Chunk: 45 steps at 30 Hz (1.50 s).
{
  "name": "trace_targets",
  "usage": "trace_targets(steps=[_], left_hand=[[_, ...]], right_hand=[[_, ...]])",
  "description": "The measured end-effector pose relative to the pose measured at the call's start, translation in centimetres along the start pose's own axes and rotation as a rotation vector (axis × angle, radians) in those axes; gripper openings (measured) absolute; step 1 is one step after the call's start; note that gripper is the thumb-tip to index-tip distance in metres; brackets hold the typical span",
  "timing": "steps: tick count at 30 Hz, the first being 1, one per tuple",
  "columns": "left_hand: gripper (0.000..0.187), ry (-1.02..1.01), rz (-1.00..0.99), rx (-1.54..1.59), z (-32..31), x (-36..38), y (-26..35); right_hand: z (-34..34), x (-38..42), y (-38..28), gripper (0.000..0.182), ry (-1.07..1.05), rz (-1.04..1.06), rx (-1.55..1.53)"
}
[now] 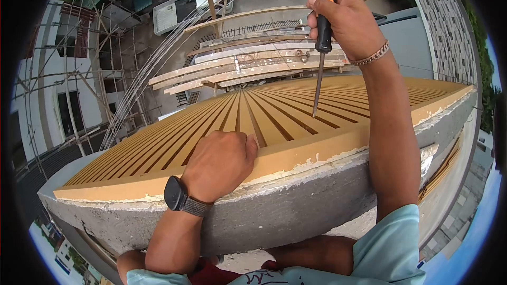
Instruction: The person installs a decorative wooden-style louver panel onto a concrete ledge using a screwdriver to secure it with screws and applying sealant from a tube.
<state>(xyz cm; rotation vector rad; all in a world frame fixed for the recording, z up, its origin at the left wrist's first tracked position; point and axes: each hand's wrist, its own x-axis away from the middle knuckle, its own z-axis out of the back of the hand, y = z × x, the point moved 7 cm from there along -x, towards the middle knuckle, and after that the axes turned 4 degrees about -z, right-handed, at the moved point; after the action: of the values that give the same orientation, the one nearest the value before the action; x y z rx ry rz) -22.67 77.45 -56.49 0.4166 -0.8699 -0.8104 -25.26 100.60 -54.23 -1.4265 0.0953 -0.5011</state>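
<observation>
Crossing beyond slatted panel (296, 157): planks (211, 68)

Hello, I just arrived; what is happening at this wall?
A person leans over a concrete ledge. The right hand holds a screwdriver, its tip pointing down at the grooved tan panel. The left hand rests on the panel's near edge. Wooden planks lie beyond it.

an outdoor building site, shown by scaffolding (79, 79), plank staging (253, 60) and raw concrete (285, 206).
</observation>
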Motion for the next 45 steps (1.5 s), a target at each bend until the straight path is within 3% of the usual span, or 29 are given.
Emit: trace_targets(steps=[4, 8, 14, 17, 19, 21, 25, 28, 31, 37, 41, 45], left_hand=[[0.038, 0.012, -0.009, -0.020, 0.1, 0.1, 0.2], [0.035, 0.034, -0.008, -0.022, 0.2, 0.2, 0.3], [0.032, 0.024, -0.001, -0.020, 0.4, 0.2, 0.4], [0.031, -0.019, 0.026, -0.008, 0.3, 0.1, 0.3], [0.030, -0.079, 0.083, 0.002, 0.2, -0.2, -0.1], [0.031, -0.108, 0.122, 0.028, 0.1, -0.7, 0.0], [0.033, -0.114, 0.252, 0.076, -0.5, -1.7, 0.6], [0.035, -0.090, 0.315, 0.034, -1.4, -3.1, 3.7], [0.036, 0.005, 0.242, 0.047, -2.9, -5.1, 6.1], [0.036, -0.039, 0.191, 0.048, -3.6, -5.1, 6.8], [0.038, 0.004, 0.040, -0.003, -3.6, -5.5, 6.8], [0.040, -0.035, -0.017, -0.061, -4.3, -6.7, 5.7]], right_hand=[[0.5, -0.8, 2.5, 0.018, -0.008, -0.101, 0.236], [-0.4, -1.2, 2.1, 0.015, 0.063, -0.082, 0.036], [-0.5, -0.8, 1.9, 0.018, -0.001, -0.102, 0.222], [-1.1, -0.7, 1.3, 0.014, 0.070, 0.188, 0.488], [-2.0, -0.5, 1.2, 0.015, -0.007, 0.167, 0.591], [-2.8, -1.0, 2.5, 0.015, -0.047, 0.273, 0.673], [-3.2, -0.6, 1.8, 0.017, -0.034, 0.301, 0.702], [-2.9, -0.6, 1.5, 0.019, -0.070, 0.186, 0.728], [-2.6, -0.8, 1.5, 0.019, -0.086, 0.146, 0.751], [-2.1, -0.6, 1.0, 0.020, -0.064, 0.166, 0.725], [-1.9, -1.0, 0.5, 0.017, 0.010, 0.209, 0.777], [-1.4, -1.0, -0.5, 0.014, 0.178, 0.525, 0.811]])
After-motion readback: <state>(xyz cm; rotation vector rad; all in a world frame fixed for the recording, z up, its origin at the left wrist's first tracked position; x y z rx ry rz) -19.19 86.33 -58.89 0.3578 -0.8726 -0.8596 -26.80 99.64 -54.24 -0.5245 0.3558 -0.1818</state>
